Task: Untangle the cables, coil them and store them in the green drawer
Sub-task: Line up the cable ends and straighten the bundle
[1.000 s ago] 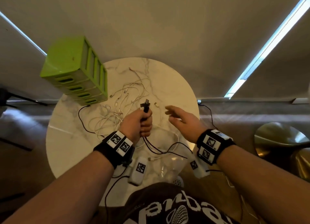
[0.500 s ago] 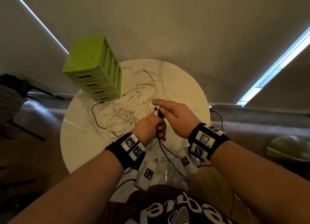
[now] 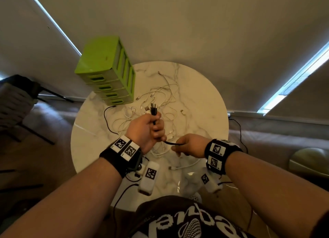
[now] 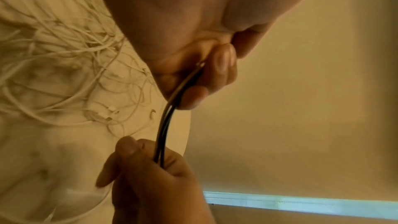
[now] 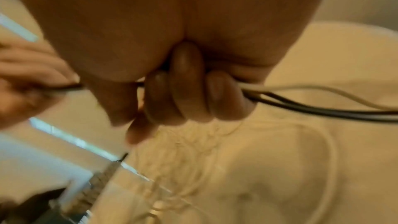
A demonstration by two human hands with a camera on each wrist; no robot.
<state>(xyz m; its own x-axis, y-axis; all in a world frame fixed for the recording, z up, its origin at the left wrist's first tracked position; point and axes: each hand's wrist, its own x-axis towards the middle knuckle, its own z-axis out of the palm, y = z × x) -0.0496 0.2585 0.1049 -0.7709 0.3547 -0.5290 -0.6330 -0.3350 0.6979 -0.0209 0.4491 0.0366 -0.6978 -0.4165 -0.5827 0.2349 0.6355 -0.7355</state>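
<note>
My left hand (image 3: pixel 154 128) grips a doubled black cable (image 3: pixel 173 143) in a fist above the round marble table (image 3: pixel 204 102). The cable's dark plug ends (image 3: pixel 153 110) stick up out of the fist. My right hand (image 3: pixel 183 146) grips the same cable a short way to the right. In the left wrist view two black strands (image 4: pixel 164 125) run from my left fingers (image 4: pixel 217 74) to my right hand (image 4: pixel 150 176). In the right wrist view my right fingers (image 5: pixel 183 84) curl round the black strands (image 5: pixel 323 109) and one white cable (image 5: pixel 301 89). Tangled white cables (image 3: pixel 160 98) lie beyond my hands. The green drawer unit (image 3: pixel 106 72) stands at the table's far left, its drawers shut.
A thin black cable (image 3: pixel 106 121) loops on the table near the drawer unit. A loose white cable (image 3: pixel 183 166) lies close to the near edge. A dark chair (image 3: pixel 16 98) stands left of the table, a gold stool (image 3: pixel 309 163) to the right.
My right hand left the plug ends and slid down the black cable, towards me and to the right. My left hand keeps its grip, with the plugs upright.
</note>
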